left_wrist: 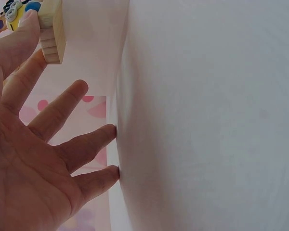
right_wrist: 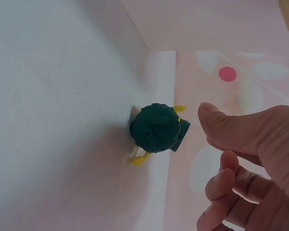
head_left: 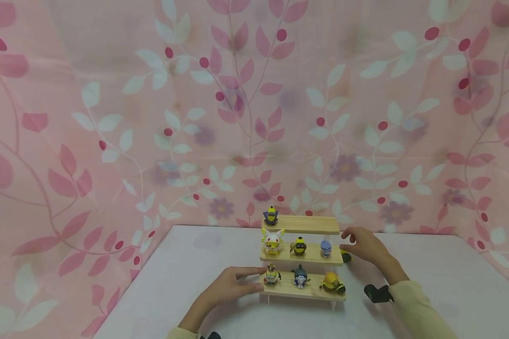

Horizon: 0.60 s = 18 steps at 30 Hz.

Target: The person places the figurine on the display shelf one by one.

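A three-tier wooden display stand (head_left: 305, 253) with clear supports holds several small figurines. My left hand (head_left: 233, 285) is at the left end of the bottom tier, gripping its edge between thumb and index finger; in the left wrist view the other fingers are spread. Nearest to it stands a small yellow figurine (head_left: 271, 274). To the right of the stand, my right hand (head_left: 365, 245) hovers with relaxed, bent fingers and holds nothing. Close to its fingertips, a dark green and yellow figurine (right_wrist: 156, 127) rests on the table, partly hidden by the hand and stand in the head view.
The top tier bears one caped yellow figurine (head_left: 271, 216). A white-eared figurine (head_left: 273, 242), a yellow one (head_left: 299, 246) and a bluish one (head_left: 325, 248) line the middle tier. Below are a grey-hooded figurine (head_left: 300, 277) and an orange-yellow one (head_left: 332, 282). A floral curtain (head_left: 254, 117) hangs behind.
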Motion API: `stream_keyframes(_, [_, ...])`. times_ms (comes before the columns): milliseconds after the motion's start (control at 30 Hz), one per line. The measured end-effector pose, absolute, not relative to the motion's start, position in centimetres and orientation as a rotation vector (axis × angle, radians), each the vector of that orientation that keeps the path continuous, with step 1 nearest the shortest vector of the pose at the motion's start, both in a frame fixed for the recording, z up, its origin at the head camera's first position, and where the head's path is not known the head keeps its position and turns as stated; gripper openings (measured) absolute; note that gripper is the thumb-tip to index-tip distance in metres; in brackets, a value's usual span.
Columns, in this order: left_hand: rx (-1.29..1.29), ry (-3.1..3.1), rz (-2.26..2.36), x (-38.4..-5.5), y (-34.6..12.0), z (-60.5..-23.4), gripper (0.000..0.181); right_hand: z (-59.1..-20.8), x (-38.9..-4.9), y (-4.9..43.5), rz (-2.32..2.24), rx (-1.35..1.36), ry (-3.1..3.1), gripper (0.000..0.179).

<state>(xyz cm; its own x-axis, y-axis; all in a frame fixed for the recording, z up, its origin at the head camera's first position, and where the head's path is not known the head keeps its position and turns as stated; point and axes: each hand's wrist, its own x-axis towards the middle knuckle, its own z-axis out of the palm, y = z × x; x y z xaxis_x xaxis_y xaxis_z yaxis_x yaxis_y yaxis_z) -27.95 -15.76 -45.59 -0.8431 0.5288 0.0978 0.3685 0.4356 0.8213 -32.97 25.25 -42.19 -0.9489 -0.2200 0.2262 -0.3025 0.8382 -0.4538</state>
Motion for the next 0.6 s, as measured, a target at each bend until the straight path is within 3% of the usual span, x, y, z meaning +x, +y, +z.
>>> stream_keyframes(267, [0.781, 2.506, 1.363, -27.95, -15.77, -45.65, 0.038, -41.82, -33.09, 24.82, 0.718, 0.207, -2.985, 0.037])
stream_keyframes(600, [0.787, 2.536, 1.333, -28.03, -15.72, -45.56, 0.039, -42.05, -33.43, 24.43, 0.724, 0.168, -3.042, 0.035])
